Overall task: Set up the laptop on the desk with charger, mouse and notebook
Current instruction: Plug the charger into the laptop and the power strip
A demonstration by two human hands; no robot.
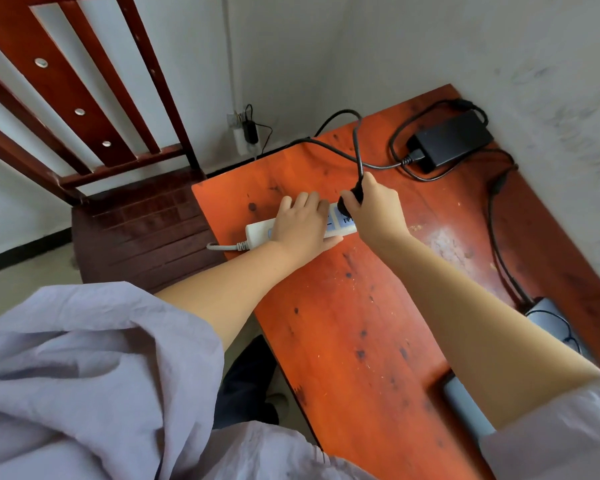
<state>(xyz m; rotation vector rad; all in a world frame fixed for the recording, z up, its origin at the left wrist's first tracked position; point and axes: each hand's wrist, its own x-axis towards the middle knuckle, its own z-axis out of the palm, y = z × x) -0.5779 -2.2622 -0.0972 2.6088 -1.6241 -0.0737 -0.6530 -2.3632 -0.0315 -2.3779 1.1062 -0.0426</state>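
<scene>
A white power strip (258,233) lies near the left edge of the orange wooden desk (354,323). My left hand (303,223) presses flat on top of it. My right hand (373,206) grips the black charger plug (347,202), which sits on the strip's sockets. The plug's black cable (357,147) loops back to the black charger brick (452,138) at the desk's far corner. Another cable (496,237) runs from the brick along the right edge to the grey laptop (548,317), mostly hidden behind my right arm.
A dark red wooden chair (146,233) stands against the desk's left side. A wall socket with a plugged adapter (246,131) is low on the far wall. Grey walls border the desk at the back and right.
</scene>
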